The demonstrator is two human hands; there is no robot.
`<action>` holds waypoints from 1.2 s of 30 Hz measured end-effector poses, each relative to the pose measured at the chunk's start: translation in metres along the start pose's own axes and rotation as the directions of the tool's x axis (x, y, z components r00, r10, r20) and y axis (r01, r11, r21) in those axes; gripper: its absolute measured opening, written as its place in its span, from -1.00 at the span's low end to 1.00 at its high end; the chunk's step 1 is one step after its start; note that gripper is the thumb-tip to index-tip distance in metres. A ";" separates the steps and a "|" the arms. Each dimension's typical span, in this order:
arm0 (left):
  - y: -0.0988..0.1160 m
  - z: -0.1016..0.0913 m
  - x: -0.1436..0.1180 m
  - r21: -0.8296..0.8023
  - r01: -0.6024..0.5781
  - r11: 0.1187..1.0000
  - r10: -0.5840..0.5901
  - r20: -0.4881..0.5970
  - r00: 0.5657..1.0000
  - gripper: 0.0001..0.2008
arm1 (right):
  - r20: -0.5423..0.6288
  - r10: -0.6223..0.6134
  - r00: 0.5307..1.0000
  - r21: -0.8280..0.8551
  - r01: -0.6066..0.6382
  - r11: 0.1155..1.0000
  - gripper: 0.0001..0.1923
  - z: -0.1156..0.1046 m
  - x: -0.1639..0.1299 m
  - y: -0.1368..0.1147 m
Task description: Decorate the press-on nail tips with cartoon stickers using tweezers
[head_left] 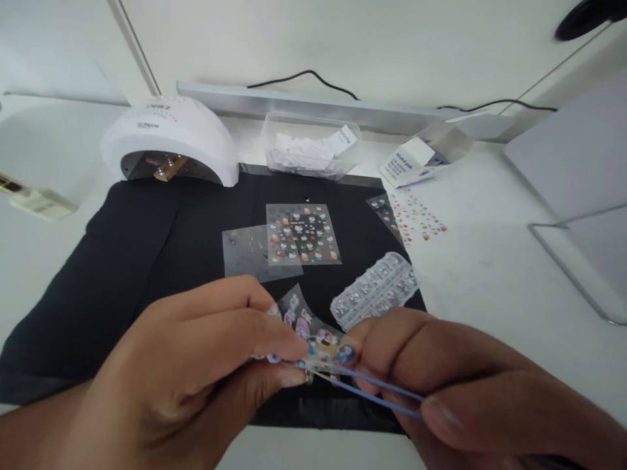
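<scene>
My left hand (210,352) is closed, its thumb and index finger pinching a clear sheet of nail stickers (302,326) with purple, blue and white designs. The sheet is bent and partly hidden behind the fingers. My right hand (470,385) grips blue tweezers (377,390) between thumb and fingers. Their tips point left and meet the sheet close to my left thumb; whether a sticker is between them, I cannot tell. The fingertips of my right hand are at the sheet's right edge. Just beyond that hand lies a clear compartment case of rhinestones (375,287).
Two more sticker sheets overlap on the black cloth (196,228), one with cat faces (304,235). Behind stand a white nail lamp (196,130), a clear tub of pads (313,147) and an alcohol pad box (411,160). A bottle (46,202) lies at left.
</scene>
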State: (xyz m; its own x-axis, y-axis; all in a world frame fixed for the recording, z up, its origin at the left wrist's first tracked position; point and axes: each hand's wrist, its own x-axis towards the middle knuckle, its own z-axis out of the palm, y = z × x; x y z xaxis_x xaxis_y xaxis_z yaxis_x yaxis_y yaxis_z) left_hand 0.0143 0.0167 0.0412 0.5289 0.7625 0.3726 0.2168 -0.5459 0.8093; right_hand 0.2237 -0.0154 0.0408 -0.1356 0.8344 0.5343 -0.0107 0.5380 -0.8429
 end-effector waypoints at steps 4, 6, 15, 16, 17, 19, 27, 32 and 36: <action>0.001 -0.001 0.002 0.022 0.002 1.000 -0.002 0.013 1.000 -0.88 | 0.028 -0.023 0.999 0.014 0.023 1.000 -0.72 -0.001 0.002 -0.002; 0.001 -0.001 0.000 0.041 0.011 0.999 -0.011 -0.004 1.000 -0.87 | 0.038 -0.020 0.999 0.008 0.020 1.000 -0.72 -0.002 0.003 -0.002; 0.000 -0.002 -0.001 0.011 0.007 1.000 -0.006 -0.005 1.000 -0.85 | 0.012 0.062 0.998 0.055 -0.062 0.997 -0.81 -0.006 -0.003 -0.002; 0.001 -0.003 0.000 0.006 0.013 1.000 -0.013 -0.003 1.000 -0.85 | 0.014 0.071 0.997 0.061 -0.071 0.996 -0.82 -0.007 -0.004 -0.002; 0.001 -0.003 0.000 0.002 0.016 1.000 -0.016 -0.004 1.000 -0.85 | 0.015 0.084 0.996 0.065 -0.084 0.994 -0.83 -0.007 -0.005 -0.001; 0.002 -0.003 0.000 -0.002 0.008 1.000 -0.008 -0.007 1.000 -0.84 | 0.029 0.109 0.994 0.068 -0.110 0.992 -0.85 -0.008 -0.005 -0.001; 0.001 0.002 -0.003 -0.039 0.030 0.999 -0.031 -0.036 0.999 -0.78 | -0.009 0.109 0.994 0.073 -0.108 0.991 -0.87 -0.006 -0.006 -0.002; 0.002 0.002 0.000 -0.039 0.052 0.998 -0.053 -0.024 0.998 -0.81 | 0.015 0.086 0.996 0.069 -0.087 0.994 -0.85 -0.007 -0.006 0.001; 0.005 0.001 0.002 -0.087 0.066 0.994 -0.068 -0.020 0.998 -0.80 | 0.049 0.102 0.994 0.048 -0.104 0.993 -0.86 -0.006 -0.008 0.002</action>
State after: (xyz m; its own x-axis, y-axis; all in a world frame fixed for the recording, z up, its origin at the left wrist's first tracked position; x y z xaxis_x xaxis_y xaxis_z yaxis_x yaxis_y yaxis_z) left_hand 0.0167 0.0154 0.0454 0.4968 0.8043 0.3260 0.1786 -0.4623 0.8685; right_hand 0.2305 -0.0201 0.0348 -0.1848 0.8778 0.4420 -0.0442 0.4419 -0.8960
